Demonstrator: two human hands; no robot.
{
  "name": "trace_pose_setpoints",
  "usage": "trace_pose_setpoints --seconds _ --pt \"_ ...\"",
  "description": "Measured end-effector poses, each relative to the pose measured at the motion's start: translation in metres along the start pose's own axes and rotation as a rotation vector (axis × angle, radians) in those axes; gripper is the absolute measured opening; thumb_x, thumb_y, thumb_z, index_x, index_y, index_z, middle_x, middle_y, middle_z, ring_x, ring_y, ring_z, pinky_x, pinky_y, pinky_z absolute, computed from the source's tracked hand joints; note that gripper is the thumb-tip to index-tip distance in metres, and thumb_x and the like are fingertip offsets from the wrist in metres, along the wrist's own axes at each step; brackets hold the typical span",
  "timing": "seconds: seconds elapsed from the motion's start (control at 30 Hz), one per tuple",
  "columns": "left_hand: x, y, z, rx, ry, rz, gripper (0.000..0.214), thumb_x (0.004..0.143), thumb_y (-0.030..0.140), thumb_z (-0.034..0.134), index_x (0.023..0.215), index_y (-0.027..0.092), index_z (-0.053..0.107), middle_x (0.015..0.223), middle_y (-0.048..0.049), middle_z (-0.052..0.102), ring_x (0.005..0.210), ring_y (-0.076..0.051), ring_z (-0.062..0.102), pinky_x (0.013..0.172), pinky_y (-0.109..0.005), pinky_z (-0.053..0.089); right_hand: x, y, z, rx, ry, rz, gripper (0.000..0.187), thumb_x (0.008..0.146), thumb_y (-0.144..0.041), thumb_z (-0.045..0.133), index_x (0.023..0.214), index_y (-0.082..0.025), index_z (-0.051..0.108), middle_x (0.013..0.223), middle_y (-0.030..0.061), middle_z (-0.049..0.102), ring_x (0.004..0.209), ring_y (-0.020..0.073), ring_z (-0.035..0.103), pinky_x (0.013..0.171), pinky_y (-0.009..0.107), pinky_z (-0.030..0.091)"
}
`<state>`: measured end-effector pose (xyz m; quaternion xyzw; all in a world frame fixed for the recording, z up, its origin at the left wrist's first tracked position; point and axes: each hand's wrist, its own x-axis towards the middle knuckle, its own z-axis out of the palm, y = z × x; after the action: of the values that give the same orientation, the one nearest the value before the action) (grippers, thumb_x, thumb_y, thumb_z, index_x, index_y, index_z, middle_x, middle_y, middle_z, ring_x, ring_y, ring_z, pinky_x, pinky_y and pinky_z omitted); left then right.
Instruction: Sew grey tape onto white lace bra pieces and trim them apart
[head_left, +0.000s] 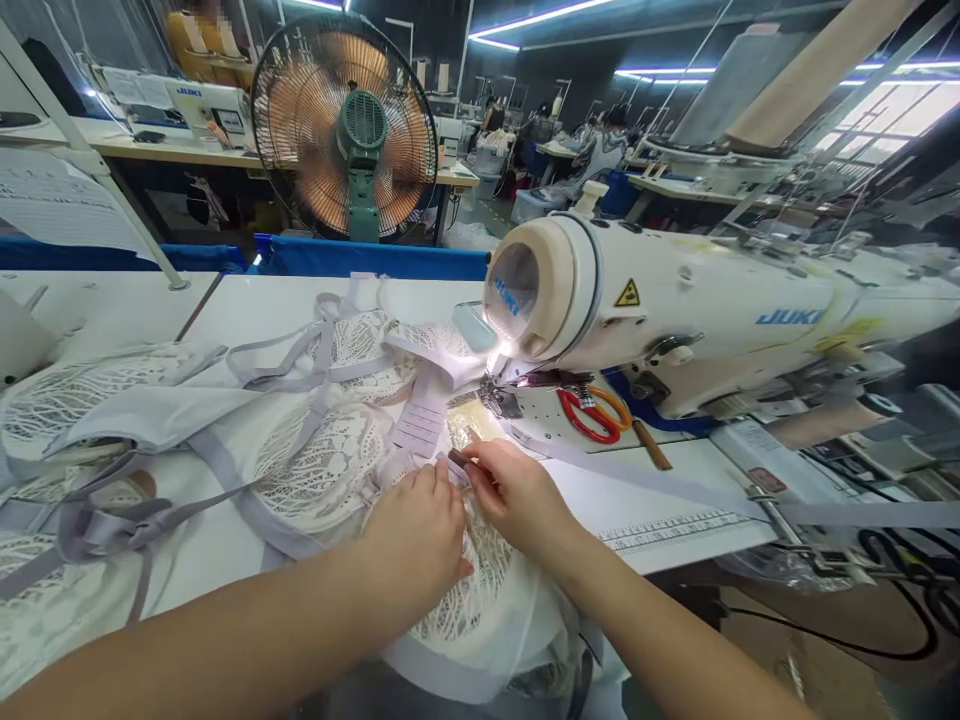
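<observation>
Just in front of the sewing machine's needle area, both hands are close together over a white lace garment piece [469,590]. My left hand [420,520] is closed on the fabric, its fingertips next to my right hand. Between the fingers of my right hand [517,490] is a small dark tool [456,458], mostly hidden, so its exact kind does not show. A pale lavender printed label [420,422] lies just beyond my fingers. The white JUKI sewing machine [712,300] has its lit needle area [491,390] above that label.
More lace pieces with lavender straps [322,470] spread over the left of the table. Red-handled scissors [589,415] and a wooden-handled tool [652,447] lie under the machine arm. A lavender band [660,480] runs right to a metal guide. Behind stands a large fan [364,120].
</observation>
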<state>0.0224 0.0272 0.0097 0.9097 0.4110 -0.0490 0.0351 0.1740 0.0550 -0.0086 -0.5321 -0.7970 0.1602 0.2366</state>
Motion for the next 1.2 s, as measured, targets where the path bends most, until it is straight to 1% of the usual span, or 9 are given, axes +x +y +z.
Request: trace_pose_setpoints --seconds 0.2,0.4,0.53,0.63,0.77,0.87,0.93,1.07,1.2 --pt "-0.001 0.004 0.013 0.023 0.024 -0.026 0.066 0.079 0.044 0.058 0.124 -0.003 0.048 0.130 -0.0302 0.042 0.118 -0.038 0.046 0.094 -0.047 0.042 0.008 -0.004 0.010 -0.144 -0.057 0.006 0.020 0.085 -0.019 0.039 0.085 -0.019 0.059 0.081 0.0058 0.060 0.073 0.0168 0.056 0.060 0.025 0.038" --pt "0.004 0.005 0.005 0.042 -0.111 -0.048 0.070 0.081 0.046 0.056 0.127 -0.006 0.045 0.132 -0.0293 0.040 0.124 -0.037 0.040 0.100 -0.043 0.037 0.009 -0.010 0.009 -0.251 -0.128 0.024 0.020 0.084 -0.018 0.041 0.083 -0.019 0.061 0.078 0.0055 0.059 0.069 0.0157 0.054 0.054 0.023 0.032" --pt "0.006 0.005 -0.002 0.042 -0.150 -0.041 0.068 0.081 0.046 0.055 0.127 -0.005 0.046 0.131 -0.0280 0.043 0.124 -0.036 0.041 0.101 -0.042 0.036 0.011 -0.011 0.011 -0.361 -0.149 -0.002 0.020 0.085 -0.019 0.042 0.078 -0.019 0.060 0.072 0.0033 0.054 0.059 0.0131 0.046 0.049 0.024 0.023" --pt "0.005 0.005 -0.002 0.028 -0.139 -0.030 0.067 0.081 0.044 0.056 0.125 -0.006 0.047 0.129 -0.0283 0.046 0.124 -0.036 0.041 0.101 -0.042 0.036 0.009 -0.010 0.009 -0.425 -0.150 -0.036 0.021 0.085 -0.022 0.042 0.073 -0.020 0.059 0.068 0.0019 0.049 0.053 0.0117 0.038 0.046 0.025 0.017" --pt "0.004 0.005 -0.002 0.038 -0.121 -0.008 0.067 0.082 0.042 0.055 0.127 -0.008 0.044 0.132 -0.0302 0.040 0.123 -0.037 0.041 0.100 -0.042 0.037 0.002 -0.009 -0.002 -0.481 -0.211 -0.027 0.017 0.080 -0.017 0.045 0.072 -0.019 0.059 0.066 0.0011 0.047 0.051 0.0110 0.033 0.045 0.025 0.014" --pt "0.004 0.005 -0.005 0.061 -0.151 -0.008 0.068 0.083 0.043 0.053 0.128 -0.007 0.043 0.133 -0.0302 0.038 0.122 -0.036 0.042 0.099 -0.042 0.039 -0.005 -0.008 -0.010 -0.466 -0.233 0.001 0.018 0.078 -0.011 0.045 0.073 -0.018 0.061 0.064 0.0009 0.047 0.051 0.0109 0.036 0.046 0.025 0.016" --pt "0.004 0.005 -0.007 0.066 -0.168 -0.001 0.067 0.084 0.043 0.052 0.128 -0.006 0.043 0.132 -0.0300 0.039 0.122 -0.036 0.042 0.099 -0.043 0.039 -0.008 -0.008 -0.011 -0.409 -0.200 0.009 0.022 0.080 -0.011 0.043 0.080 -0.019 0.063 0.066 0.0014 0.048 0.054 0.0115 0.041 0.047 0.024 0.019" --pt "0.003 0.004 -0.008 0.062 -0.169 0.019 0.065 0.086 0.041 0.051 0.129 -0.006 0.041 0.134 -0.0289 0.038 0.126 -0.036 0.037 0.102 -0.043 0.034 -0.003 -0.010 -0.003 -0.303 -0.134 0.015 0.023 0.083 -0.015 0.042 0.088 -0.019 0.064 0.071 0.0028 0.052 0.060 0.0127 0.047 0.049 0.023 0.023" --pt "0.004 0.004 -0.009 0.074 -0.204 0.005 0.066 0.086 0.042 0.050 0.130 -0.006 0.040 0.134 -0.0282 0.038 0.127 -0.035 0.036 0.103 -0.042 0.033 0.008 -0.011 0.007 -0.287 -0.130 0.034 0.019 0.083 -0.018 0.045 0.083 -0.019 0.064 0.069 0.0018 0.049 0.059 0.0123 0.044 0.049 0.023 0.023"
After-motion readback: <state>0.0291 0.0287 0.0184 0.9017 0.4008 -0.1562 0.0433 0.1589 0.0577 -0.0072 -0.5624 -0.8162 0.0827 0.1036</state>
